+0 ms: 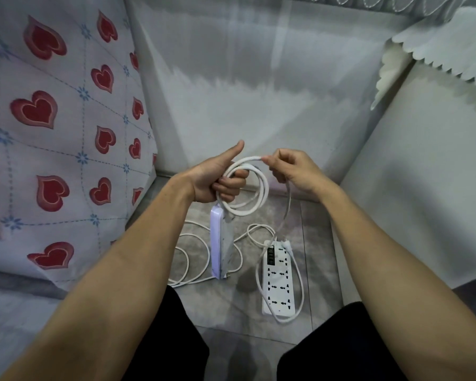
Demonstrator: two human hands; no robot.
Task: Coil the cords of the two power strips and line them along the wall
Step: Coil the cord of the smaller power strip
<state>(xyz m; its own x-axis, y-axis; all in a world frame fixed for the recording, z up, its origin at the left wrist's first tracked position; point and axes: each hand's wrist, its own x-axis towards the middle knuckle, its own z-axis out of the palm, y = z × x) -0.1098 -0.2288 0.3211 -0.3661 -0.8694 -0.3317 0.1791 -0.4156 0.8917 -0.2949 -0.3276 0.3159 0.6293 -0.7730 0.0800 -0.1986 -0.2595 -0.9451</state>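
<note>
Left hand (209,185) clenched on a coil (243,188) of white cord, thumb up, loops hanging off the fingers. Right hand (291,171) pinches the same cord at the top of the loop; the free run drops from it toward the floor (308,215).

Strip A (221,243) stands on its long edge under the coil, long axis running from the wall (231,92) back toward the person, far end just below the left hand. Whether it hangs from the cord or rests on the floor: can't tell. Strip B (278,281) lies flat, sockets up, same axis, switch end toward the wall, cord looped loosely around it.

Risks, my read:
- Strip A tips or swings if the cord gets tugged; an edge-on stance isn't stable.
- Loops slip off the fingers if the clench eases while feeding the next turn.
- Floor slack from both cords overlaps between the strips; pulling could snag and drag strip B.
- Twist builds up, so the coil may spring open.
</note>
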